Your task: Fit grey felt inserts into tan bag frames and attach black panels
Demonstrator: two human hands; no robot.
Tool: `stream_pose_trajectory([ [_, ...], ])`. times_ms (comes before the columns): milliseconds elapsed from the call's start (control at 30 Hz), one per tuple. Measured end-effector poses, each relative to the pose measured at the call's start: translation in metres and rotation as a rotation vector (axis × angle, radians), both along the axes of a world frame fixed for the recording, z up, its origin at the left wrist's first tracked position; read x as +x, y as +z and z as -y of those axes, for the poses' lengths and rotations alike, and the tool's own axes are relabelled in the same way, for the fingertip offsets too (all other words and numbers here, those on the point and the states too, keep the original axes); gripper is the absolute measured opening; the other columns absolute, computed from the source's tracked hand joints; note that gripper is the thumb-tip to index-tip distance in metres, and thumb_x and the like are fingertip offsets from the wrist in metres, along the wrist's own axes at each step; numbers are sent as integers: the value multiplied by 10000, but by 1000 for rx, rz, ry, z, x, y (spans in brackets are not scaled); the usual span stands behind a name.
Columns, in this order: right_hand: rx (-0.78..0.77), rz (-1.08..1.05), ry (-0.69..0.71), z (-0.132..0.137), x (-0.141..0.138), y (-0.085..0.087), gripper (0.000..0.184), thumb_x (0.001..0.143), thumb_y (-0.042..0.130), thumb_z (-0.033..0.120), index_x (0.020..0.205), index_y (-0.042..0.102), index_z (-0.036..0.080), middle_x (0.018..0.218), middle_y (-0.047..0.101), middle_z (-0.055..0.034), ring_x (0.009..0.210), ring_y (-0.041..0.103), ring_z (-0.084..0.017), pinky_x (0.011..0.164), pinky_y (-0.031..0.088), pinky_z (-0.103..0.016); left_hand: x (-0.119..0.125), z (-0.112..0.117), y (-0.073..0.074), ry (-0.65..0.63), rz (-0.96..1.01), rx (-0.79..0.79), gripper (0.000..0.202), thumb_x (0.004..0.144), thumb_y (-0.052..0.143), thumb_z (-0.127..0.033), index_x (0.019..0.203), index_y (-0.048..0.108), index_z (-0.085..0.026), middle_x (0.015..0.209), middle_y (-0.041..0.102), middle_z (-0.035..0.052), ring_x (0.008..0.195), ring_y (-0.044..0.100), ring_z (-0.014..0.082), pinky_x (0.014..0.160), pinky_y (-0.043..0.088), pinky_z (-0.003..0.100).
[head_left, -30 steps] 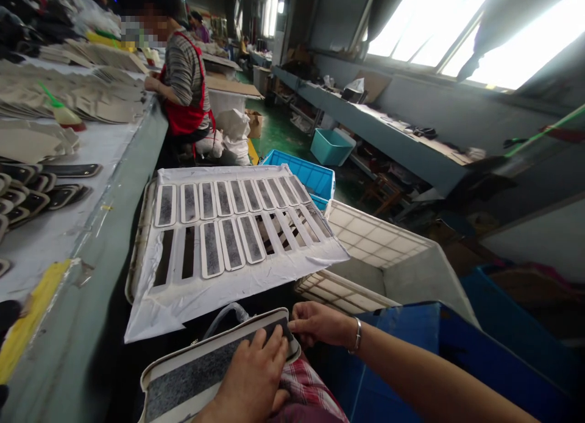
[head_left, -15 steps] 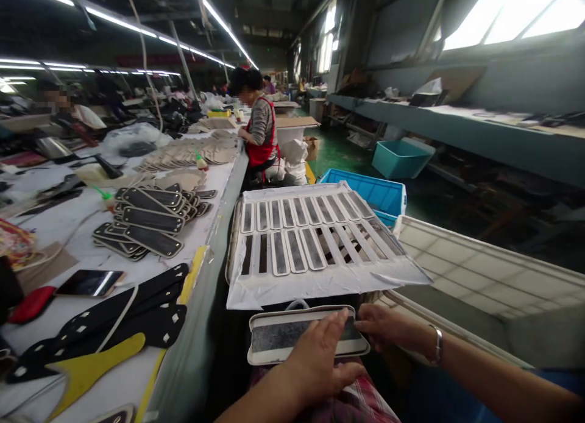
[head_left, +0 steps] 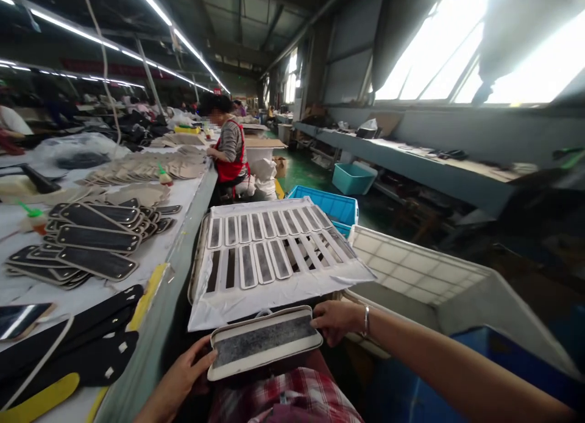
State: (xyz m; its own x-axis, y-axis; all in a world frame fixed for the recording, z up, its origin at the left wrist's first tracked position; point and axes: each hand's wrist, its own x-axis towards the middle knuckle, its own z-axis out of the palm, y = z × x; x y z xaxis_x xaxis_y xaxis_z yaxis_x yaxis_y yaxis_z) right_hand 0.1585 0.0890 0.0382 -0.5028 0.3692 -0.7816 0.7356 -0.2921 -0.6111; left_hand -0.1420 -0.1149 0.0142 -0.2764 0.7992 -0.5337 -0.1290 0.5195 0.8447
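A flat oblong panel (head_left: 267,339) with a cream rim and a dark grey middle strip lies tilted above my lap. It looks like a bag piece, with a small pale loop at its top edge. My left hand (head_left: 188,367) grips the left end, thumb on the face and fingers partly hidden behind. My right hand (head_left: 337,320) is closed on the right end, its fingertips at the edge. Just beyond the panel sits a white cloth-covered rack (head_left: 219,310), holding two rows of narrow cream-edged grey strips (head_left: 264,261) with open slots among them.
The worktable (head_left: 158,252) on the left bears stacked dark riveted pieces (head_left: 98,239), black straps (head_left: 109,325), a phone (head_left: 21,319) and glue bottles (head_left: 164,176). A white crate (head_left: 457,277) and a blue crate (head_left: 329,203) stand right. A person in a red apron (head_left: 231,167) sits ahead.
My left hand has moved from the middle of the panel's face to its left end. My right hand stays at the right end. The camera view has turned right.
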Motion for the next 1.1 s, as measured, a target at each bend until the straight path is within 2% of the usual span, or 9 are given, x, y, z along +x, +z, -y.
stream_pose_trajectory([
  [100,28,-33,-23,4,0,0,131,809,526,244,898,479,162,547,562,13,406,552,-115,463,497,-245,0,-2,1,18,-59,-7,732,598,643,-612,1189,492,-207,726,598,-13,611,518,146,483,424,212],
  [233,67,-70,-36,5,-4,-1,191,792,541,268,950,511,165,511,536,35,371,500,-85,403,444,-187,-6,-8,2,30,-13,-3,749,599,663,-584,1217,493,-196,647,586,-27,520,471,120,415,343,179],
  [433,110,-274,-169,6,-1,-15,407,761,570,359,1101,518,141,496,507,58,361,427,-48,352,347,-134,-7,-20,3,78,143,-2,709,563,707,-546,1175,558,-221,848,667,15,585,544,156,418,361,199],
  [633,191,-426,-255,13,7,-27,453,733,602,363,1120,559,130,534,496,63,368,373,-33,346,324,-145,-8,-24,-2,78,198,-113,802,497,754,-539,1208,528,-247,730,676,-2,503,541,155,413,393,221],
  [833,287,-428,-203,22,4,-21,409,711,610,255,1103,577,141,479,455,87,361,348,-36,335,295,-145,-1,-19,19,-20,72,-8,751,500,771,-506,1171,557,-247,836,666,3,645,580,175,458,449,219],
  [967,295,-385,-188,37,12,-22,410,737,554,217,1140,551,142,440,431,98,334,345,-37,337,296,-144,-2,-6,19,-121,38,64,649,534,734,-548,1097,611,-249,907,665,16,669,590,184,484,472,240],
  [1033,301,-364,-207,43,17,-26,421,760,532,235,1170,530,142,419,416,101,326,351,-41,342,308,-145,-9,-6,17,-185,-34,101,575,563,705,-560,1041,644,-247,918,675,11,752,610,220,560,505,272],
  [1100,332,-371,-224,45,20,-31,419,775,526,253,1182,524,152,425,418,98,328,358,-41,340,306,-141,-15,-17,20,-288,-211,138,491,566,698,-547,957,684,-249,921,690,3,879,609,266,721,515,321],
])
